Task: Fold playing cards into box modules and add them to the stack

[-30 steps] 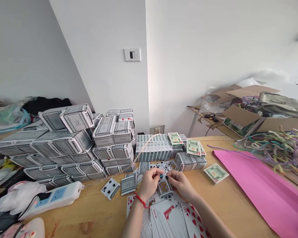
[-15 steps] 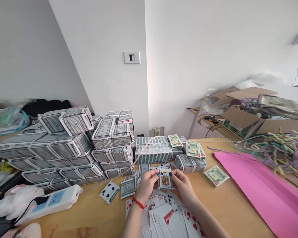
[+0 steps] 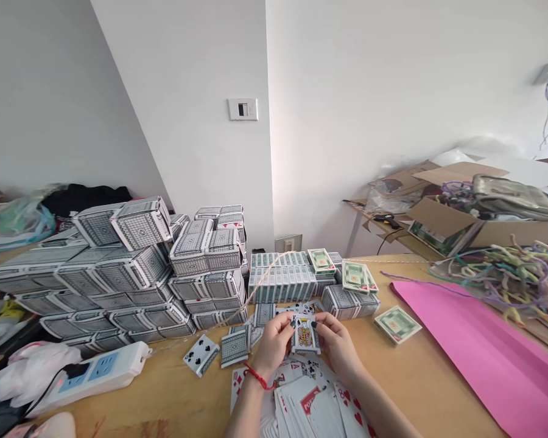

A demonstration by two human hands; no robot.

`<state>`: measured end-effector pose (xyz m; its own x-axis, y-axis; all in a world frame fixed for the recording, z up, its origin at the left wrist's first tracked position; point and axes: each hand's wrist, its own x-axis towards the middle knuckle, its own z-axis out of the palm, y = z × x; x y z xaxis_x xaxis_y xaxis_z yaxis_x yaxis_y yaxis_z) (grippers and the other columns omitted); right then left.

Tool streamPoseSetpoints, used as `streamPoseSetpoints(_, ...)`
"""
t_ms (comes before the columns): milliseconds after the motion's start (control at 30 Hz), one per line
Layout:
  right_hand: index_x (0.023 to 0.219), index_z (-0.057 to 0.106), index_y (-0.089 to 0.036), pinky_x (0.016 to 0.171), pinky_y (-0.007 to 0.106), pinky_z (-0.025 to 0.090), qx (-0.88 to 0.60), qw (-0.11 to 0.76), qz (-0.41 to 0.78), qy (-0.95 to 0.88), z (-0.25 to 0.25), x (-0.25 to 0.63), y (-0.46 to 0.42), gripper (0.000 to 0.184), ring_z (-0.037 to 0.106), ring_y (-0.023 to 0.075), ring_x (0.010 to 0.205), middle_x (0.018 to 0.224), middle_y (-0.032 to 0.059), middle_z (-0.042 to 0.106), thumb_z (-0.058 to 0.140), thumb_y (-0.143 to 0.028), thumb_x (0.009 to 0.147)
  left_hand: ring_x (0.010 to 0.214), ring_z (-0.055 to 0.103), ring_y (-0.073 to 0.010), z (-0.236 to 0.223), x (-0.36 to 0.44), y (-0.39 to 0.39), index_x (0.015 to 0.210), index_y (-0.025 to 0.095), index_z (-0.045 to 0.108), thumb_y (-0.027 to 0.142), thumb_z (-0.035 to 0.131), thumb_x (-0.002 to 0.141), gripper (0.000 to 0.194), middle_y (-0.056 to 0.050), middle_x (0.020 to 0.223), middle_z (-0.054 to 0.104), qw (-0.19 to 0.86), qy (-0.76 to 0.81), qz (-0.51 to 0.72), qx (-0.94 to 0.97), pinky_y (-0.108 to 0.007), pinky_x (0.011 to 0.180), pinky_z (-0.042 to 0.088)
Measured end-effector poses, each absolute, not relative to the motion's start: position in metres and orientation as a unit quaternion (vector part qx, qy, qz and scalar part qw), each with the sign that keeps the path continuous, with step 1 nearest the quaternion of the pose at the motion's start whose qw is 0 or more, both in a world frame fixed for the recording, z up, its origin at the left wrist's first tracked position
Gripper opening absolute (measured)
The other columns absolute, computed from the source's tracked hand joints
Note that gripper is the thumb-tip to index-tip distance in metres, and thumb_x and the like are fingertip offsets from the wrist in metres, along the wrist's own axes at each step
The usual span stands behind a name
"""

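Observation:
A king of spades playing card [image 3: 305,336] is held upright between my two hands, its face toward me. My left hand [image 3: 277,340] pinches its left edge, with a red cord bracelet at the wrist. At the other edge, my right hand [image 3: 335,340] grips with thumb and fingers. Whether more cards lie behind the king I cannot tell. Below my hands spreads a heap of loose cards [image 3: 296,404], with an eight of hearts [image 3: 349,404] at its right. Folded cards [image 3: 235,345] and a spade card [image 3: 201,354] lie left of my left hand.
Stacked boxes built from cards [image 3: 137,267] fill the left and middle back. Green card packs [image 3: 397,324] lie at the right, beside a pink sheet [image 3: 466,347]. A white power strip [image 3: 95,377] is at front left. Tangled yarn [image 3: 520,280] and a cardboard box [image 3: 516,231] stand far right.
The king card has been raised and turned more squarely toward me, with my hands slightly farther apart at its edges. The view has tilted up a little.

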<state>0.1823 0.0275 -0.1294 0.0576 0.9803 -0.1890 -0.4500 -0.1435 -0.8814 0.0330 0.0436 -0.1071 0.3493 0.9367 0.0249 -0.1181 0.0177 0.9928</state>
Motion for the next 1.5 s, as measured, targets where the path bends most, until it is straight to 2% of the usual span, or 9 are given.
streamPoseSetpoints(200, 0.076, 0.058, -0.020, 0.051, 0.025, 0.042, -0.434, 0.580, 0.619, -0.302, -0.126, 0.182, 0.027, 0.022, 0.052, 0.0140, 0.053, 0.063, -0.0022, 0.057, 0.068, -0.033, 0.062, 0.077, 0.059, -0.0181, -0.103, 0.034, 0.042, 0.102, 0.017, 0.064, 0.024, 0.045, 0.080, 0.031, -0.005, 0.088, 0.068, 0.598, 0.366, 0.443, 0.559, -0.028, 0.072, 0.045)
streamPoseSetpoints(433, 0.075, 0.059, -0.021, 0.052, 0.026, 0.042, -0.439, 0.581, 0.612, -0.309, -0.125, 0.181, 0.027, 0.019, 0.052, 0.0157, 0.056, 0.064, -0.0016, 0.058, 0.068, -0.032, 0.061, 0.068, 0.057, -0.0169, -0.109, 0.035, 0.045, 0.095, 0.016, 0.068, 0.022, 0.047, 0.074, 0.030, -0.004, 0.078, 0.067, 0.577, 0.415, 0.448, 0.542, -0.026, 0.064, 0.044)
streamPoseSetpoints(700, 0.074, 0.060, -0.020, 0.054, 0.026, 0.042, -0.427, 0.580, 0.620, -0.310, -0.121, 0.179, 0.024, 0.018, 0.051, 0.0139, 0.055, 0.063, -0.0016, 0.057, 0.068, -0.033, 0.063, 0.045, 0.037, -0.0092, -0.109, 0.037, 0.043, 0.076, 0.015, 0.069, 0.021, 0.047, 0.071, 0.023, 0.001, 0.055, 0.054, 0.518, 0.472, 0.480, 0.528, -0.021, 0.045, 0.029)
streamPoseSetpoints(833, 0.077, 0.062, -0.018, 0.056, 0.028, 0.043, -0.395, 0.565, 0.654, -0.311, -0.122, 0.177, 0.026, 0.031, 0.054, 0.0165, 0.060, 0.066, 0.0029, 0.059, 0.063, -0.047, 0.066, 0.047, 0.039, -0.0096, -0.107, 0.037, 0.042, 0.071, 0.015, 0.066, 0.021, 0.046, 0.071, 0.020, 0.001, 0.058, 0.053, 0.503, 0.475, 0.495, 0.526, -0.021, 0.046, 0.030)
streamPoseSetpoints(933, 0.070, 0.058, -0.019, 0.048, 0.026, 0.040, -0.408, 0.534, 0.661, -0.334, -0.125, 0.176, 0.027, 0.038, 0.049, 0.0147, 0.050, 0.057, 0.0006, 0.053, 0.057, -0.057, 0.069, 0.048, 0.041, -0.0105, -0.106, 0.037, 0.041, 0.069, 0.016, 0.064, 0.023, 0.047, 0.069, 0.019, 0.000, 0.058, 0.054, 0.504, 0.470, 0.493, 0.531, -0.021, 0.047, 0.032)
streamPoseSetpoints(1100, 0.066, 0.053, -0.019, 0.046, 0.024, 0.037, -0.405, 0.484, 0.666, -0.398, -0.129, 0.180, 0.027, 0.038, 0.042, 0.0105, 0.045, 0.053, -0.0036, 0.047, 0.061, -0.056, 0.068, 0.050, 0.044, -0.0122, -0.104, 0.036, 0.040, 0.066, 0.017, 0.062, 0.023, 0.047, 0.068, 0.017, 0.000, 0.059, 0.055, 0.510, 0.458, 0.487, 0.542, -0.022, 0.049, 0.034)
streamPoseSetpoints(1267, 0.061, 0.051, -0.018, 0.044, 0.022, 0.031, -0.421, 0.487, 0.637, -0.424, -0.133, 0.183, 0.028, 0.039, 0.037, 0.0087, 0.043, 0.049, -0.0054, 0.043, 0.065, -0.054, 0.065, 0.056, 0.046, -0.0137, -0.103, 0.035, 0.039, 0.060, 0.018, 0.060, 0.021, 0.047, 0.066, 0.014, -0.001, 0.061, 0.056, 0.507, 0.452, 0.479, 0.556, -0.022, 0.052, 0.035)
streamPoseSetpoints(1367, 0.063, 0.054, -0.018, 0.043, 0.021, 0.025, -0.441, 0.502, 0.600, -0.441, -0.131, 0.182, 0.027, 0.037, 0.032, 0.0079, 0.043, 0.048, -0.0063, 0.040, 0.063, -0.054, 0.068, 0.057, 0.047, -0.0139, -0.103, 0.033, 0.041, 0.066, 0.017, 0.062, 0.021, 0.046, 0.067, 0.017, -0.001, 0.063, 0.057, 0.518, 0.444, 0.470, 0.561, -0.023, 0.053, 0.036)
streamPoseSetpoints(1500, 0.069, 0.057, -0.018, 0.044, 0.022, 0.025, -0.471, 0.523, 0.539, -0.463, -0.126, 0.178, 0.024, 0.035, 0.032, 0.0093, 0.045, 0.050, -0.0059, 0.039, 0.059, -0.052, 0.072, 0.063, 0.051, -0.0143, -0.102, 0.032, 0.043, 0.094, 0.016, 0.061, 0.025, 0.050, 0.070, 0.028, -0.002, 0.074, 0.060, 0.538, 0.427, 0.464, 0.559, -0.023, 0.058, 0.039)
